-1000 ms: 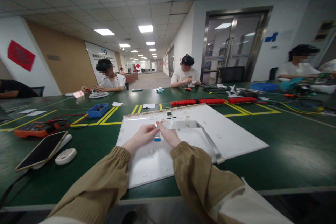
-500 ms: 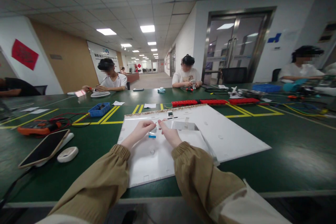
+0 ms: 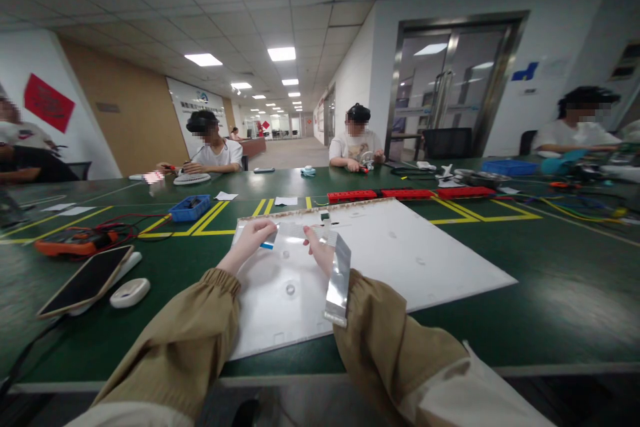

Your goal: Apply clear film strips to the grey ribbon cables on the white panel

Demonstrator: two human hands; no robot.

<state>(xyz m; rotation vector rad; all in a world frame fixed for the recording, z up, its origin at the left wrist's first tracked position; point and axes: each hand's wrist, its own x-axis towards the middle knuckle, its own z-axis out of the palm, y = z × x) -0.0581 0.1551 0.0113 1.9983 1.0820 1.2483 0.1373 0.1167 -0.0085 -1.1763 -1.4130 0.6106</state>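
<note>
My left hand (image 3: 253, 237) and my right hand (image 3: 320, 250) hold a flat silvery ribbon cable (image 3: 339, 277) stretched between them above a large white panel (image 3: 400, 247) on the green table. The left fingers pinch the cable's blue-tipped end (image 3: 269, 245). The right fingers pinch it further along, and the rest of the strip hangs down over my right sleeve. Both sleeves are tan. A small dark part (image 3: 325, 217) lies on the panel near its far edge.
At the left lie a phone (image 3: 85, 280), a white oval device (image 3: 129, 292), an orange multimeter (image 3: 75, 241) with red leads and a blue bin (image 3: 189, 208). Red power strips (image 3: 400, 193) run behind the panel. Several other people sit at the far side and right.
The ribbon cable came up off the panel; its long end swung from lying to the right to hanging over my right sleeve. My left hand moved left with the blue-tipped end.
</note>
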